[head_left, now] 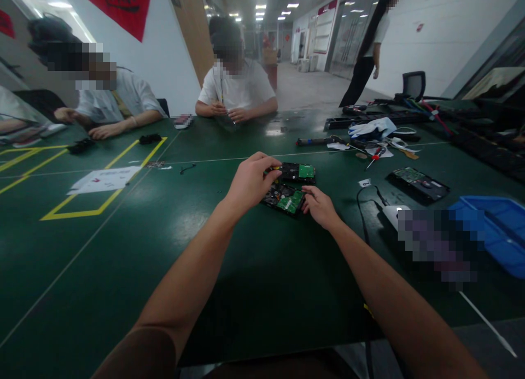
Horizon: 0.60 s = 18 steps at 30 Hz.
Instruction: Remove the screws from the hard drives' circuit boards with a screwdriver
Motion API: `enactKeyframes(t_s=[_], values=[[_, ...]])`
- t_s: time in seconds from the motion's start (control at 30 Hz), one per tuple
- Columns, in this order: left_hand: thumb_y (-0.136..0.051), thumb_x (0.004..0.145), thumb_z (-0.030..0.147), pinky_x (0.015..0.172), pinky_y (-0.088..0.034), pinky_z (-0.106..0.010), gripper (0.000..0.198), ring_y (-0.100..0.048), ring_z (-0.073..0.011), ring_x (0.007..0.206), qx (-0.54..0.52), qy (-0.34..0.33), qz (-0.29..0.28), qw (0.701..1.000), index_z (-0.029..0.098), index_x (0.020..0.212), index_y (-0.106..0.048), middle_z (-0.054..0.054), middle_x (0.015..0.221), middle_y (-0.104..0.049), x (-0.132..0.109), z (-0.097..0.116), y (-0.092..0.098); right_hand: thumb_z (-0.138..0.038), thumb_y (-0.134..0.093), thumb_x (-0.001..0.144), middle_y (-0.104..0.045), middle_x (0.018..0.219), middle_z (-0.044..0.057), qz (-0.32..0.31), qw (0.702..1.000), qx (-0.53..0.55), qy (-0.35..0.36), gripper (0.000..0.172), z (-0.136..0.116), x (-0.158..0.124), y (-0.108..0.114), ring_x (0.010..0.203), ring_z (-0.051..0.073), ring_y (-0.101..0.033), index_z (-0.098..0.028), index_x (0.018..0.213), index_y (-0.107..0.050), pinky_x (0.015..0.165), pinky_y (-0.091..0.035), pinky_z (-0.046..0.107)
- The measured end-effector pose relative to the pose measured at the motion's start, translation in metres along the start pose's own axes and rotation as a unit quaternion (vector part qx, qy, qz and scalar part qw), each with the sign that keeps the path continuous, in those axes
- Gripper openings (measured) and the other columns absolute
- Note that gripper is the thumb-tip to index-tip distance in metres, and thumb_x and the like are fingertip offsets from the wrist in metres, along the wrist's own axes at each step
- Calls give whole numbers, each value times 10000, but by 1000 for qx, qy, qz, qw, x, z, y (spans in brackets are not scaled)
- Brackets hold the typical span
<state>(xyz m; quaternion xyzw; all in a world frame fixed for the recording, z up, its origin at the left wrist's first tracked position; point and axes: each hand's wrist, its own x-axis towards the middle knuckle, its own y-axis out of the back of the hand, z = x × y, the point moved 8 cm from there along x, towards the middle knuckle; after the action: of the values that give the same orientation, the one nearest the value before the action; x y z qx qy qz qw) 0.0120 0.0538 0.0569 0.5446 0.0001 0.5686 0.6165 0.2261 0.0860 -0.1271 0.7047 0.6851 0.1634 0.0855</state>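
Note:
Two hard drives with green circuit boards lie one behind the other on the green tabletop. My left hand [255, 178] reaches over their left side, its thumb and fingers closed in a pinch above the far hard drive [305, 172]. Whatever sits between those fingertips is too small to make out. At the right edge of the near hard drive [287, 199], my right hand [318, 205] grips the corner with thumb and fingers. The left end of both drives is partly covered by my left hand.
Another hard drive [418, 183] lies to the right, near a blue tray [498, 231] and a cable [361, 215]. Behind are a screwdriver [375, 157], white gloves [373, 128] and a black-handled tool [314, 141]. White paper [104, 179] lies left. Two people sit opposite.

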Motion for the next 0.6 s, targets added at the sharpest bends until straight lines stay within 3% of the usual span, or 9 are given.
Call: enactKeyframes(t_s=[0.07, 0.27, 0.6], values=[[-652, 921, 198, 863, -561, -349, 173, -662, -190, 942, -2, -2, -2, 1000, 210, 1063, -748, -67, 1032, -710, 0, 0, 0, -270, -469, 956, -652, 682, 6, 0, 1000, -7, -2, 392, -3, -2, 1, 538, 144, -635, -141, 1304, -595, 521, -525, 257], [-646, 911, 171, 865, -563, -344, 217, -670, -185, 933, -3, -4, -1, 1000, 210, 1109, -727, -62, 1044, -710, -1, -1, -1, -369, -544, 961, -676, 718, 16, -2, 999, -42, -2, 400, -9, -5, 1, 543, 141, -638, -154, 1293, -607, 527, -516, 254], [-603, 917, 111, 940, -548, -352, 237, -717, -199, 1005, -8, 4, -26, 1000, 222, 1083, -730, -36, 1088, -772, 1, 3, -3, -371, -521, 961, -682, 788, 15, -9, 1000, -13, 14, 393, -9, -4, -1, 562, 133, -641, -187, 1302, -590, 524, -529, 244]])
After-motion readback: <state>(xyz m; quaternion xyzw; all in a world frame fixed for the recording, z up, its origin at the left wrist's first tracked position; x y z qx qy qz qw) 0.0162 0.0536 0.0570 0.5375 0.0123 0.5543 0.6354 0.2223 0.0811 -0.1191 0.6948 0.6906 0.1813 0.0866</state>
